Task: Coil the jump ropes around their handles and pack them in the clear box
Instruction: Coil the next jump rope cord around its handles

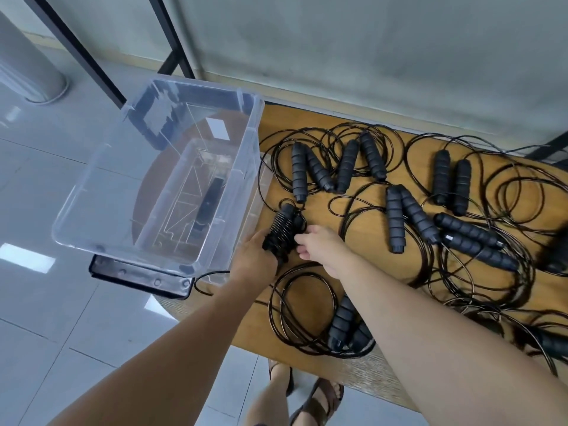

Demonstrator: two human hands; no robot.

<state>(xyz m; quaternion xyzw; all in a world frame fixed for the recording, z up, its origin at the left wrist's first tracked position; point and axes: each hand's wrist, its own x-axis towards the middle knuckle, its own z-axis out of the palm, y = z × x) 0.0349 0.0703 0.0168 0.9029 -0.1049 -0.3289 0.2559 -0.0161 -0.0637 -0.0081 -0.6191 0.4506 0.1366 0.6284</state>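
Seen from above, a person's two bare arms reach over a round wooden bench [368, 229] strewn with black jump ropes. The left hand [256, 256] has its fingers curled in a close grip around the lower end of a bundle of two black ribbed foam handles wound with thin black cord [284, 230], which is held just above the bench beside the box. The right hand [319, 244] is just beside the bundle on its right, fingers loosely bent with the tips at the wound cord (whether they pinch the cord or only touch it cannot be told). A loose length of cord [302, 305] trails from the bundle in loops on the bench below the hands.

A large clear plastic storage box [92, 179] with no lid stands at the left edge of the bench, overhanging a grey tiled floor [46, 318]. No rope shows inside it; through its clear base a dark frame beneath it can be seen.

To the right, several uncoiled ropes lie tangled on the bench, their black foam handles [442, 179] lying in pairs among overlapping loops. Another pair of handles [341, 324] lies near the front edge, between the forearms
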